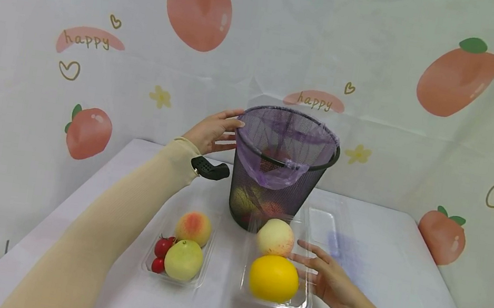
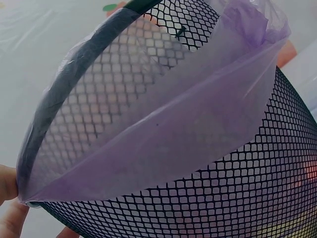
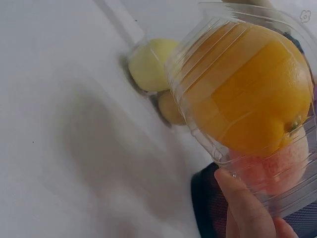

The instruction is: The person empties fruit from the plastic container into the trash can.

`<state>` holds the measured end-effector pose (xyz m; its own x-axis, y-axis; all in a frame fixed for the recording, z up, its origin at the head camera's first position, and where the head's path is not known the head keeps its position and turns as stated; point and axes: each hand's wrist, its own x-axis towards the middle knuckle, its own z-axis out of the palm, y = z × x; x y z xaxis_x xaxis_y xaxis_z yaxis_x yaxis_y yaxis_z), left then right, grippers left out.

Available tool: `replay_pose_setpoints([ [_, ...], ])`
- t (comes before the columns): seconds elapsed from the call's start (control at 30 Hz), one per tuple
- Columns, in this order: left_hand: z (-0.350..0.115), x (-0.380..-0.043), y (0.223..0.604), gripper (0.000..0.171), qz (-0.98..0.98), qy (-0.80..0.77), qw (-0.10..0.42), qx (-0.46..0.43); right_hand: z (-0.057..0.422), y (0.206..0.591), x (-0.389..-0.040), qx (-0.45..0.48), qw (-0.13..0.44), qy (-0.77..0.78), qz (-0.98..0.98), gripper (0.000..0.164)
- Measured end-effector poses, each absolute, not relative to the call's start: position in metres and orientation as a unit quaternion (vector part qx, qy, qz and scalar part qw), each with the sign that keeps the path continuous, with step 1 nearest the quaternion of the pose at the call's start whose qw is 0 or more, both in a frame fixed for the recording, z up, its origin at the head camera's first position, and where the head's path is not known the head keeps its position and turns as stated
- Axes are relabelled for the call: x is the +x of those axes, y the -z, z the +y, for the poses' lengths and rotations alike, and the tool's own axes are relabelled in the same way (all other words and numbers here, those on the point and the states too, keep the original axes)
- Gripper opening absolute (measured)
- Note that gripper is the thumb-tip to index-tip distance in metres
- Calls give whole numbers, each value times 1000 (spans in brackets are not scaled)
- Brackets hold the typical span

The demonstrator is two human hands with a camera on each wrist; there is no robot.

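A black wire mesh bin (image 1: pixel 269 200) with a purple bag (image 1: pixel 274 175) folded over its rim stands in the middle, with fruit inside it. At its left rim, my left hand (image 1: pixel 214 131) holds on with the fingertips; in the left wrist view the fingers (image 2: pixel 9 183) show at the rim's edge. My right hand (image 1: pixel 328 280) grips the side of a clear plastic container (image 1: pixel 301 307), close in front of the bin. Inside the container are a large yellow fruit (image 3: pixel 247 89) and a pale pink-flecked peach (image 1: pixel 275 237). Its thumb (image 3: pixel 242 198) presses the container's edge.
Another clear container (image 1: pixel 205 270) on the left holds an orange-red peach (image 1: pixel 194 228), a yellow-green fruit (image 1: pixel 183 260) and small red tomatoes (image 1: pixel 161 247). Right of the bin, clear plastic (image 1: pixel 324 224) lies on the white table (image 1: pixel 386 249). A fruit-printed cloth (image 1: pixel 265 34) hangs behind.
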<state>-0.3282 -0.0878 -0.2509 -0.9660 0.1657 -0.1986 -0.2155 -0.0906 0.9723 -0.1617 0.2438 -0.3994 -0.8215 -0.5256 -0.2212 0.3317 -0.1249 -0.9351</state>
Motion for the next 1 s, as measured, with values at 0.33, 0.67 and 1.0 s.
replay_pose_setpoints([
  [0.33,-88,-329,251,49,659,-741,128,-22,256,390,-161,-90,289,736,606,46],
  [0.67,-88,-328,251,49,662,-738,129,-18,268,384,-162,-96,288,726,617,39],
  [1.0,-88,-328,251,49,659,-740,131,-17,278,376,-162,-71,279,731,618,31],
])
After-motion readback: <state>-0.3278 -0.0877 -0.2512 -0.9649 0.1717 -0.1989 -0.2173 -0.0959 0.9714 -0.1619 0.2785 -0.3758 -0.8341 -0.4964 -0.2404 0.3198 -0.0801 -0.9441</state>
